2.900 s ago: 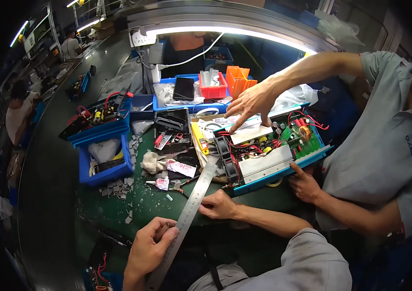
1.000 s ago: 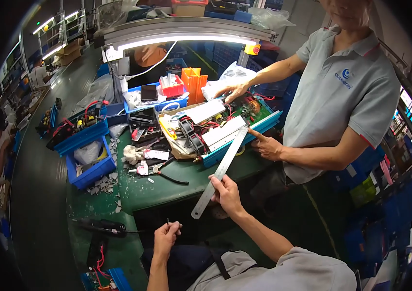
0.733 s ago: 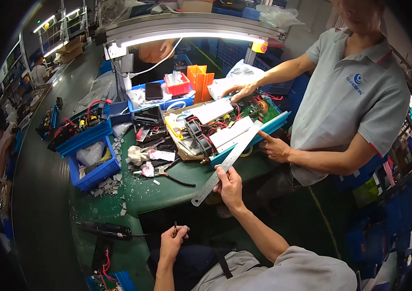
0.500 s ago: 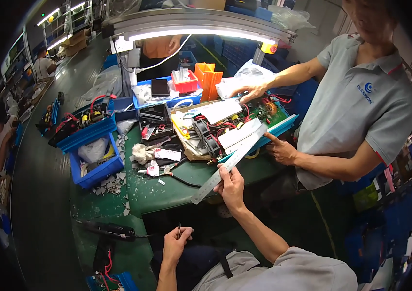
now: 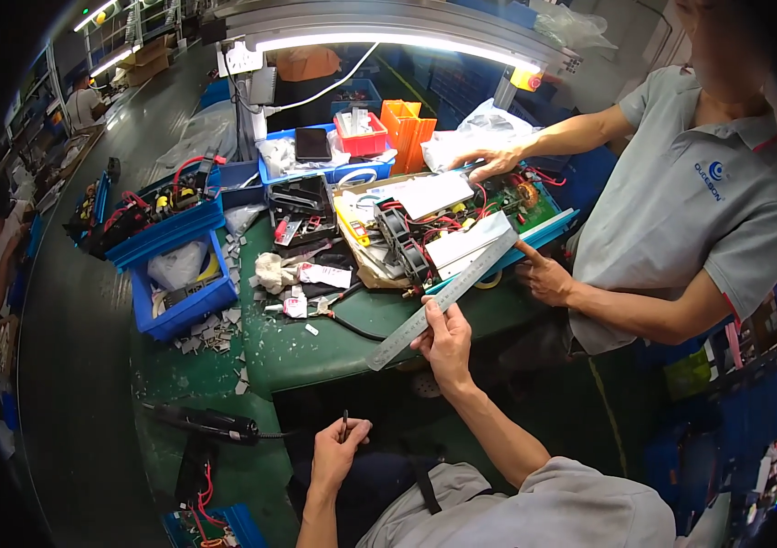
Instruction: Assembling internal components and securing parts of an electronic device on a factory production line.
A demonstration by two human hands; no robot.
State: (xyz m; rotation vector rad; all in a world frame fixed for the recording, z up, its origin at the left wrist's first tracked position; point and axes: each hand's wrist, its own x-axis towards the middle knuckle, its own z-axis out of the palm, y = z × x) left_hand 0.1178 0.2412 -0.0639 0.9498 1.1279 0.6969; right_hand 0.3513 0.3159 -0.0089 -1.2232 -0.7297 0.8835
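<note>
My right hand (image 5: 446,342) grips a long metal ruler (image 5: 404,336) near its lower part. The ruler slants up to the right, its far end over a white plate (image 5: 458,245) on an opened electronic unit (image 5: 527,217) with a fan, red wires and a green circuit board. Lower down, my left hand (image 5: 337,451) is closed on a thin black pen-like stick (image 5: 345,417), mostly hidden by the fingers. A co-worker's hand (image 5: 548,277) points a finger at the ruler's far end. Their other hand (image 5: 496,163) rests at the unit's far side.
Left of the unit lie crumpled gloves (image 5: 271,272) and a black cable (image 5: 352,327). A blue bin (image 5: 183,306) stands beside scattered grey pads (image 5: 210,333). A black powered screwdriver (image 5: 206,423) lies on the green bench. Behind are a red tray (image 5: 363,142) and orange holders (image 5: 407,133).
The whole view has shifted slightly, moving the bench things a little to the right in the picture. Both my hands keep their holds, and the co-worker still points at the ruler's end.
</note>
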